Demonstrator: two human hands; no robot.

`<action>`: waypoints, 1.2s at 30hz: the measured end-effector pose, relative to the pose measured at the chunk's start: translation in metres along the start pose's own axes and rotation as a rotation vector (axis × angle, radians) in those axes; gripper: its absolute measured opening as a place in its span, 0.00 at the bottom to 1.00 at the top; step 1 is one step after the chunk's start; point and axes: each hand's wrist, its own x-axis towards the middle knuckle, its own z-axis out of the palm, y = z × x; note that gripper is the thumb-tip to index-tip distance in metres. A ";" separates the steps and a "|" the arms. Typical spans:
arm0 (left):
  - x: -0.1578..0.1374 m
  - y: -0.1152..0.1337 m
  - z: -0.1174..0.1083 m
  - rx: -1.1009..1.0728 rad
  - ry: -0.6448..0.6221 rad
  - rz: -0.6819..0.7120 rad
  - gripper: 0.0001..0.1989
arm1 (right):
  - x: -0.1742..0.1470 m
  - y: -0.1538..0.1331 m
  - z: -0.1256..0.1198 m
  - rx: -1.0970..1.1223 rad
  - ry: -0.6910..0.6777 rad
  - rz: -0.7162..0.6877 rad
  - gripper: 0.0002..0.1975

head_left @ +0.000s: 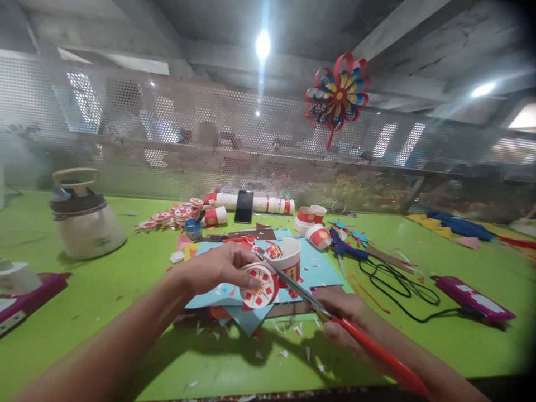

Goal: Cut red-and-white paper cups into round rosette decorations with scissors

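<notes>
My left hand is closed on a round white paper disc with red squares, red edging and a yellow centre, its thumb on the face. My right hand grips a pair of scissors with red handles; the blades point up and left across the disc's upper right edge. I cannot tell whether the blades touch it. Just behind the blades stands a cut paper cup, white inside with a red and gold outside. Light blue paper sheets lie under both hands.
A white jug stands at left. At the back are paper cups, a phone and decorated discs. To the right lie a blue glue gun, its black cord and a purple power strip. Paper scraps litter the front.
</notes>
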 end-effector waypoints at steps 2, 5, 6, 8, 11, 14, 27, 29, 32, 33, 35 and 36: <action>0.000 0.000 0.000 -0.004 0.003 -0.003 0.09 | -0.002 0.005 0.004 -0.014 0.001 0.023 0.26; 0.002 -0.001 0.001 0.010 0.007 -0.010 0.08 | -0.004 0.009 0.008 -0.078 0.022 0.033 0.27; 0.003 -0.002 0.001 0.020 0.007 -0.012 0.08 | -0.004 0.010 0.009 -0.101 0.030 0.033 0.27; 0.005 -0.005 0.000 0.040 0.007 -0.013 0.08 | -0.003 0.010 0.011 -0.135 0.046 0.028 0.26; 0.011 -0.011 -0.002 0.044 0.024 -0.015 0.07 | 0.000 0.010 0.015 -0.115 0.040 0.019 0.23; 0.017 -0.018 -0.005 0.044 0.040 -0.033 0.07 | 0.003 0.014 0.021 -0.054 0.027 0.095 0.23; 0.022 -0.027 -0.013 0.082 0.055 -0.065 0.10 | 0.023 0.019 0.010 0.093 0.102 0.332 0.17; 0.021 -0.025 -0.011 0.105 0.049 -0.062 0.09 | 0.032 0.021 0.005 0.174 0.073 0.329 0.14; 0.020 -0.023 -0.009 0.149 0.057 -0.056 0.08 | 0.049 0.030 0.001 0.316 0.031 0.306 0.07; 0.019 -0.023 -0.008 0.165 0.066 -0.051 0.08 | 0.054 0.033 0.001 0.359 0.029 0.292 0.06; 0.018 -0.021 -0.007 0.199 0.084 -0.040 0.08 | 0.066 0.035 0.001 0.430 0.048 0.249 0.05; 0.018 -0.020 -0.007 0.213 0.092 -0.034 0.08 | 0.070 0.034 0.002 0.454 0.061 0.222 0.07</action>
